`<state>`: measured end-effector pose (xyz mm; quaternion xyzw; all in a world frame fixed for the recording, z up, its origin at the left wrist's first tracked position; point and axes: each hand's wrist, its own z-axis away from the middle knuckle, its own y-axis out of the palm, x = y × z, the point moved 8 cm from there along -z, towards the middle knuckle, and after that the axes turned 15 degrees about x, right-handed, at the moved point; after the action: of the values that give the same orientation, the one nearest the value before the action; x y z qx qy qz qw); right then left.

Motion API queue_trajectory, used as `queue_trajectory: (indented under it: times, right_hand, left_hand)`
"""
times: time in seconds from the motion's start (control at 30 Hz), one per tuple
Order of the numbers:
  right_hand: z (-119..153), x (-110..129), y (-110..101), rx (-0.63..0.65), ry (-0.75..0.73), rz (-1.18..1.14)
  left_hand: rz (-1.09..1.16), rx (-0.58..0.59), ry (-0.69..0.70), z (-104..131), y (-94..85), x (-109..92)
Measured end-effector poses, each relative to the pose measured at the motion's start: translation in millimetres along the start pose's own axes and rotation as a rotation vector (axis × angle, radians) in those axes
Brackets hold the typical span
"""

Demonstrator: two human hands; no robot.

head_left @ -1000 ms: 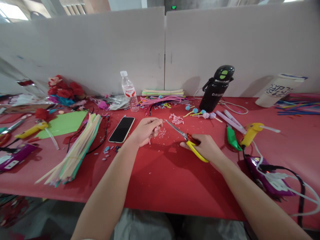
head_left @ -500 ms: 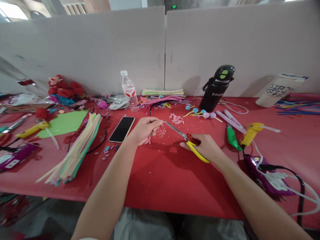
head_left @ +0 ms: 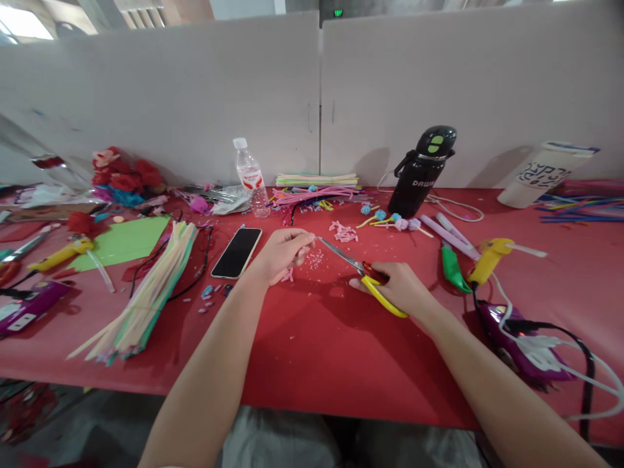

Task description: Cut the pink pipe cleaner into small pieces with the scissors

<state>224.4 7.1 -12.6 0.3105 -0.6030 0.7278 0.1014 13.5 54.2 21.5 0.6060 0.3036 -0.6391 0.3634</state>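
My left hand (head_left: 290, 250) is closed in a pinch, its thumb and forefinger together on a small pink piece that the fingers mostly hide. Short pink pieces (head_left: 287, 275) show just under its palm. My right hand (head_left: 397, 286) grips scissors (head_left: 377, 292) with yellow and red handles. Their blades point up and left, with the tips close to my left fingertips. Pale pink clippings (head_left: 314, 259) lie scattered on the table below the blades. Beyond the scissors sits a little heap of short pink fuzzy pieces (head_left: 344, 232).
On the left lie a phone (head_left: 237, 253), a bundle of pale pipe cleaners (head_left: 151, 292) and a glue gun (head_left: 61, 255). A water bottle (head_left: 252, 182) and a black flask (head_left: 422, 174) stand behind. At right are another glue gun (head_left: 489, 263) and a purple power strip (head_left: 521, 348) with cables.
Almost nothing differs. My left fingertips have drawn back very slightly from the scissor tips, and the whole view has shifted a little.
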Motion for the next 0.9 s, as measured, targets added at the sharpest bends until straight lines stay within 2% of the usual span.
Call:
queue_trajectory:
  times: [0.73, 0.9]
  right_hand:
    - [-2.3, -1.5, 0.6, 0.004, 0.007, 0.009]
    - [-1.0, -1.0, -2.1, -0.011, 0.012, -0.006]
  left_hand:
    - [-0.004, 0.029, -0.029, 2.0, 6.0, -0.4]
    - [0.026, 0.005, -0.031, 1.1, 4.4, -0.1]
